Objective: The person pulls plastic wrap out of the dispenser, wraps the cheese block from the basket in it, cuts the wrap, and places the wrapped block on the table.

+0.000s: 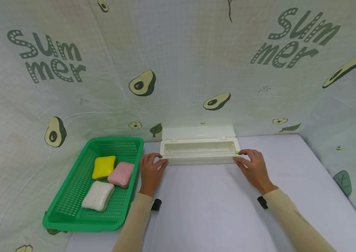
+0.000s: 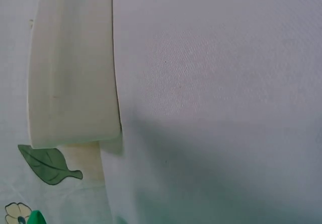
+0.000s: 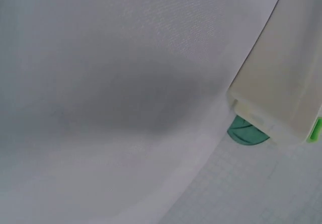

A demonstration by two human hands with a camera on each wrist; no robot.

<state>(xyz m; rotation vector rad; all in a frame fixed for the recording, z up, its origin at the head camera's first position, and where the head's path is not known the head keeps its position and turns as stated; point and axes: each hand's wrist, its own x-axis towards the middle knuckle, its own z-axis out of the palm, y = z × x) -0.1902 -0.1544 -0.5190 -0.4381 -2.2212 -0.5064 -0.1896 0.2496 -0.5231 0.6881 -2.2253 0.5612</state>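
Note:
A long white plastic box [image 1: 200, 160] lies at the far edge of the table, its hinged lid [image 1: 198, 132] standing open behind it. The hollow inside shows from above. My left hand [image 1: 149, 173] pinches the box's left front corner between thumb and fingers. At the opposite end, thumb and fingers of my right hand [image 1: 254, 170] grip the right corner, beside a small bright green piece [image 1: 236, 152]. The left wrist view shows the box's plain side [image 2: 75, 73]; in the right wrist view its end [image 3: 282, 68] appears, with the green piece [image 3: 315, 131] at the border. Neither wrist view shows fingers.
Left of my left arm stands a green plastic basket [image 1: 86, 225]. It holds a yellow soap bar [image 1: 104, 167], a pink one [image 1: 121, 174] and a white one [image 1: 98, 196]. A printed cloth [image 1: 178, 42] hangs behind the white table [image 1: 206, 210].

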